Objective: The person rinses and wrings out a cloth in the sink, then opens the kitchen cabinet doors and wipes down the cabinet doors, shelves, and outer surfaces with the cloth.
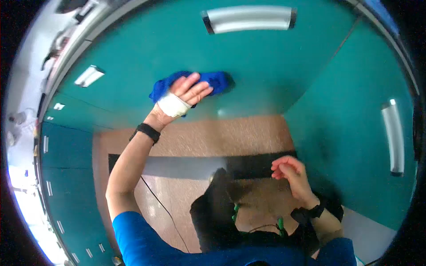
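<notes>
My left hand [188, 92], with a white band [173, 105] wrapped around its palm, lies over a crumpled blue cloth [215, 81]. It presses the cloth against the lower part of a green cabinet front [146, 48]. The fingers are extended across the cloth, and part of it is hidden beneath the hand. My right hand [289, 174] hangs at lower right, away from the cabinet, with loosely bent fingers and nothing visible in them. Dark bands circle both wrists.
A long silver handle [250, 19] is above the cloth; another handle [393, 137] is on the green front at right. More green cabinets [69, 177] line the left. On the brown floor [248, 133] are a dark strip [246, 167] and a thin black cable [166, 210].
</notes>
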Demonstrator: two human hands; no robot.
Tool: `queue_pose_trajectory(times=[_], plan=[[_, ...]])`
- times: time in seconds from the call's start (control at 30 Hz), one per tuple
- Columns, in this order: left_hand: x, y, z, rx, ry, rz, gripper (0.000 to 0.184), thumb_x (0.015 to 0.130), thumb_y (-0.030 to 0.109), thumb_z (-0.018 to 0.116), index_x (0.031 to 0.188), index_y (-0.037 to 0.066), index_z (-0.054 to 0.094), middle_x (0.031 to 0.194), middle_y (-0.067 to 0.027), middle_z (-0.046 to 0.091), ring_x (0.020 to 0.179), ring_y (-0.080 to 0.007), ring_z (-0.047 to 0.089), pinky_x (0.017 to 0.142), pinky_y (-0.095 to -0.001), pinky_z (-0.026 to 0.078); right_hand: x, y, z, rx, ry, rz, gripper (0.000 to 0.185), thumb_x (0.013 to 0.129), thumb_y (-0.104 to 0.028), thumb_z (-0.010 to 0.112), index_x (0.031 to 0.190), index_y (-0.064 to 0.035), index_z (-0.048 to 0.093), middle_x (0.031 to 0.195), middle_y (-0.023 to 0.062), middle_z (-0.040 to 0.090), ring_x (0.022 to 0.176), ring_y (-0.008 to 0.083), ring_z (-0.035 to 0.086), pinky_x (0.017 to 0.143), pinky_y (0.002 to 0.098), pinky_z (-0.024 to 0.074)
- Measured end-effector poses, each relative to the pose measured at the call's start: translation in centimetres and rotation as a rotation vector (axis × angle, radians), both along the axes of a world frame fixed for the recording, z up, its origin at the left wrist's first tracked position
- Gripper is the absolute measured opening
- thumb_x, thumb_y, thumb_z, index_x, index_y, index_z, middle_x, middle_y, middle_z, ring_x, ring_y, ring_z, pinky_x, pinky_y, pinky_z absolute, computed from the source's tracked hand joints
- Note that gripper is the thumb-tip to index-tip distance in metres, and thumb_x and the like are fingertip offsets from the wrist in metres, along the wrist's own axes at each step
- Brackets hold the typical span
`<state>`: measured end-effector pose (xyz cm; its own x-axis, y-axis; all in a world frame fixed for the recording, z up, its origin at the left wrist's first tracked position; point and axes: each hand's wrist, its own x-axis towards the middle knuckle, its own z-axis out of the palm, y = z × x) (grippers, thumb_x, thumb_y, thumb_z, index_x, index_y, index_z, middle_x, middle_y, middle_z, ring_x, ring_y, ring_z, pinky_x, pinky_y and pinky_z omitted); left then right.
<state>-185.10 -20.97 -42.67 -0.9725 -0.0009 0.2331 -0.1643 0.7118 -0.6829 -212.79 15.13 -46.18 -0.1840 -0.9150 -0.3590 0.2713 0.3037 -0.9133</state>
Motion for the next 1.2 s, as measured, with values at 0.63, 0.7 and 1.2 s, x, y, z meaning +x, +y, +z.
queue_pose_trajectory(times=[0.63,0.7,1.2], plan=[[-35.8,17.3,12.1,0.665,1.226,0.212,0.096,0.077,0.014,0.057,0.154,-0.014,0.008,0.158,-0.0432,0.005,0.148,-0.0582,0.0,0.123,-0.0557,-0.001,-4.2,5.5,3.8,-0.135,-0.093,-0.118,0.024,0.102,-0.017,0.053,0.112,-0.0002,0.066,0.102,0.0088,0.071,0.082,0.0152,0.068,0.075,0.027,0.054],[-37.9,16.6,10.3,0.493,1.066,0.055,0.082,0.072,0.005,0.055,0.147,-0.016,0.029,0.145,-0.0453,0.03,0.139,-0.0639,0.023,0.12,-0.0622,0.014,-4.7,5.8,4.3,-0.16,-0.066,-0.128,0.024,0.102,-0.017,0.053,0.113,-0.0005,0.066,0.102,0.0085,0.071,0.083,0.0147,0.068,0.075,0.027,0.0541],[-34.7,13.1,-28.5,0.5,0.358,0.063,0.062,0.089,0.01,0.054,0.15,0.007,0.043,0.143,-0.0145,0.046,0.139,-0.0491,0.04,0.105,-0.0511,0.049,-7.4,4.2,0.3,0.092,-0.013,-0.139,0.021,0.104,-0.013,0.053,0.113,0.001,0.066,0.105,0.0089,0.069,0.095,0.0159,0.066,0.086,0.0303,0.0547]])
